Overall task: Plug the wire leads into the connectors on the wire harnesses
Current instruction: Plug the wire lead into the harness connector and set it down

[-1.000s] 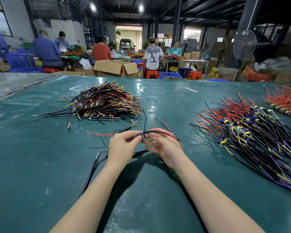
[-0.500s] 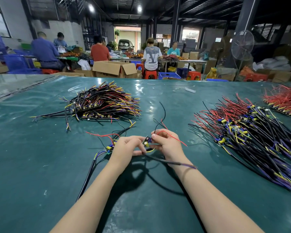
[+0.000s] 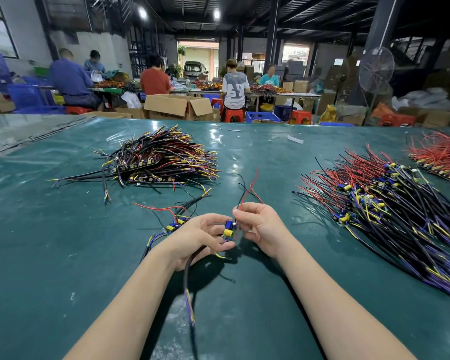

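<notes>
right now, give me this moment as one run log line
left hand: holds harness board | right hand: pinches red and black leads beside board | plugged: cannot tell

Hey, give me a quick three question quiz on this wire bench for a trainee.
1. True or false: the left hand holds a small board with blue and yellow parts.
2. The right hand pinches: A) a red lead B) scissors C) tape.
3. Fill in: the far-right pile is mostly ____ wires.
Key: 1 true; 2 A; 3 red.
</notes>
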Available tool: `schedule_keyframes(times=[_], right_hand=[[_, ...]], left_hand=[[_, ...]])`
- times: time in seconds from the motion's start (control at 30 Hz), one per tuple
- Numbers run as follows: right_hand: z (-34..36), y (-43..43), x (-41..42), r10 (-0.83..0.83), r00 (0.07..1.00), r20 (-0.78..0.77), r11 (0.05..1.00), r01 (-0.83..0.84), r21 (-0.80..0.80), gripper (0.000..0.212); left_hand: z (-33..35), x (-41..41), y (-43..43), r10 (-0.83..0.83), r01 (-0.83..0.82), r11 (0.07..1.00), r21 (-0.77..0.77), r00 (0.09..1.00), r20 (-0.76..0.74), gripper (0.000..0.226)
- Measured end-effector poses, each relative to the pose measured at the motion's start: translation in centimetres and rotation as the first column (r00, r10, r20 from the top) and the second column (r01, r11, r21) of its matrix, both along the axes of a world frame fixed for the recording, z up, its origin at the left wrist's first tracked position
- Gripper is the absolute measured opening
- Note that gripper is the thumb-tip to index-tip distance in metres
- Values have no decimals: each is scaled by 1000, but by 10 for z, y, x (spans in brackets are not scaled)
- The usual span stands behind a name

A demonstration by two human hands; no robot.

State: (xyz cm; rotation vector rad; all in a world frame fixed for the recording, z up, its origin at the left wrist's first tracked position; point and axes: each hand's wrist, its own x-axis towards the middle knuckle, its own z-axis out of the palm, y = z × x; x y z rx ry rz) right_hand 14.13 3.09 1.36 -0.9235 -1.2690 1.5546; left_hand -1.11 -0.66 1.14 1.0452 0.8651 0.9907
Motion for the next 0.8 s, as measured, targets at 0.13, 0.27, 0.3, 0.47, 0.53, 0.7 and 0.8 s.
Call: schedule_keyframes(times=[0.13, 0.27, 0.3, 0.47, 0.53, 0.7, 0.8], right_hand=[[-4, -1, -8, -103, 986, 129, 977, 76, 198, 23], [-3, -1, -7, -102, 992, -69, 989, 108, 97, 24], [-2, 0, -6, -102, 988, -117, 992, 109, 61, 24], [-4, -1, -9, -76, 992, 105, 979, 54, 196, 27], [-5, 0, -10, -139, 978, 155, 953, 89, 289, 30], [-9, 3, -7, -293, 934, 206, 863, 165, 477, 28], [-11, 2, -10, -339, 909, 242, 831, 169, 529, 23]], left_hand=[[2, 4, 2, 102, -102, 993, -54, 995, -4, 42], [2, 8, 4, 185, -186, 980, -63, 983, -17, 24], [1, 8, 4, 189, -190, 980, -57, 982, -20, 22], [-1, 11, 4, 126, -124, 992, 24, 986, -111, 23], [-1, 11, 2, 100, -84, 991, 103, 981, -168, 24], [0, 5, 1, -14, 24, 997, 68, 989, -146, 21], [1, 3, 1, -30, 36, 998, 41, 989, -143, 21]])
